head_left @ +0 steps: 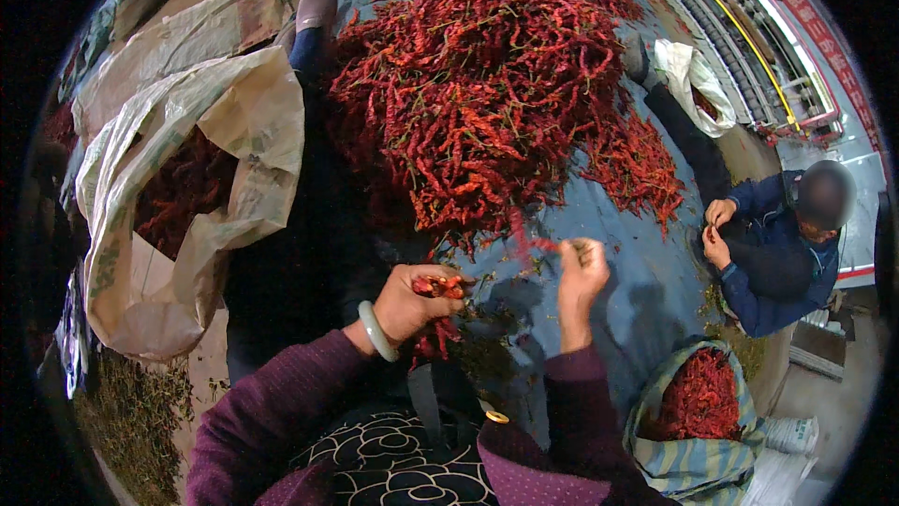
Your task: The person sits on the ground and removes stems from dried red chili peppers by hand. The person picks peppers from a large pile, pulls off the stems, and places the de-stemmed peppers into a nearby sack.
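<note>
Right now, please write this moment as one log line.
left hand: holds chili bunch; right hand: pinches blurred red chili; chili pile: on blue sheet

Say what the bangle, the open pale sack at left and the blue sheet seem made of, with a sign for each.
Bangle: perhaps polished stone or glass; pale, smooth sheen.
Sack: probably woven plastic, slightly shiny; its mouth creases stiffly.
Sheet: matt cloth or plastic tarpaulin, unclear which; its surface looks dull.

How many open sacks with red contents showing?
3 clearly visible: a large beige woven sack at left, a small white sack at upper right, and a green-and-blue striped sack at lower right. Others may be hidden in the dark left margin.
</note>
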A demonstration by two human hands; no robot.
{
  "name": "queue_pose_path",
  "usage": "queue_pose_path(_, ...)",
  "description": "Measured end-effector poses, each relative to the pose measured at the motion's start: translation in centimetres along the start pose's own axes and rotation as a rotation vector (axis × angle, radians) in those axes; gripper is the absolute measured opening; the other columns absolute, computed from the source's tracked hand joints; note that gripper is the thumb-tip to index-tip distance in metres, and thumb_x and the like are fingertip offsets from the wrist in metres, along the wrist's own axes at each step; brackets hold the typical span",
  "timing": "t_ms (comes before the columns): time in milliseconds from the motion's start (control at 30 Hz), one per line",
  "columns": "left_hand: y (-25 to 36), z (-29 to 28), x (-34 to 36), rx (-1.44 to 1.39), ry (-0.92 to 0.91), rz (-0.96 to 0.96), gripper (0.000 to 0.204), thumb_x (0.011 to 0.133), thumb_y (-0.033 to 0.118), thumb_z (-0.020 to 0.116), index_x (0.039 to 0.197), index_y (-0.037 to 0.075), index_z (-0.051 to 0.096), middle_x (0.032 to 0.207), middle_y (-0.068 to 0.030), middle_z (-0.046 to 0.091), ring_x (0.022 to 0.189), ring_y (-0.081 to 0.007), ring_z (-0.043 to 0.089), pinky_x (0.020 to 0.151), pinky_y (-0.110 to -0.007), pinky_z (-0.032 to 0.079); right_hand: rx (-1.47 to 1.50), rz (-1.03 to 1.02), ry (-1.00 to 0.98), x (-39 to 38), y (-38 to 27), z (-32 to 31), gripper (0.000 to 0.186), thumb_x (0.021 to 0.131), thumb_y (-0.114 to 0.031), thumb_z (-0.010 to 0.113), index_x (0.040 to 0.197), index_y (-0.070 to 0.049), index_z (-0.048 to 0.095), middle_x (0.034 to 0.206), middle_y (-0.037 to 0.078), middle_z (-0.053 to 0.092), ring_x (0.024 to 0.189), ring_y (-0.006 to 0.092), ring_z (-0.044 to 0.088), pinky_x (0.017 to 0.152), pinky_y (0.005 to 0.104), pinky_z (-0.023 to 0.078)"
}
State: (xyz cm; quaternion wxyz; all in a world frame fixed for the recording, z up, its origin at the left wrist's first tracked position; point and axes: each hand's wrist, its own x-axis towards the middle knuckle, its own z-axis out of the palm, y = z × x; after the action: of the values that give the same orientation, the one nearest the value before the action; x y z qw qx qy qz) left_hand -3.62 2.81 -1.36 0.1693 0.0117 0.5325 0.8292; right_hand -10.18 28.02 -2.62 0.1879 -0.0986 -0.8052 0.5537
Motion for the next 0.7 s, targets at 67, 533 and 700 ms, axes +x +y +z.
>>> queue_pose_path(67, 0.3, 1.7, -0.1, 0.102, -0.078, 0.019, 0.013, 0.075, -0.008, 0.061, 0.087, -0.002, 0.06, 0.12, -0.0136, 0.056, 0.077, -0.0094, 0.057, 0.065, -0.025, 0.048, -0.002, -0.055, -0.115, -3.7, -2.6, -0.4, 0.009, 0.078, -0.003, 0.065, 0.08, 0.0, 0.056, 0.071, 0.003, 0.059, 0.065, 0.0062, 0.052, 0.058, 0.0242, 0.044)
queue_pose_path(533, 0.4, 2.5, -2.4, 0.449, -0.149, 0.015, 0.011, 0.078, 0.004, 0.066, 0.076, 0.0, 0.055, 0.063, -0.0019, 0.05, 0.064, -0.0045, 0.044, 0.054, -0.024, 0.039, 0.686, 0.665, -0.484, -11.7, -6.5, 1.0, 0.011, 0.081, -0.001, 0.062, 0.085, -0.005, 0.052, 0.074, 0.002, 0.055, 0.06, 0.0068, 0.049, 0.054, 0.0208, 0.039)
queue_pose_path(700, 1.2, 0.6, -1.8, 0.163, -0.336, -0.126, 0.009, 0.078, 0.004, 0.068, 0.079, 0.0, 0.06, 0.068, -0.0027, 0.058, 0.064, -0.0069, 0.051, 0.058, -0.024, 0.043, 1.181, 1.092, -0.764, -9.9, -3.6, 0.6, 0.007, 0.084, -0.005, 0.059, 0.084, -0.004, 0.053, 0.072, 0.001, 0.053, 0.054, 0.0075, 0.044, 0.051, 0.0238, 0.035)
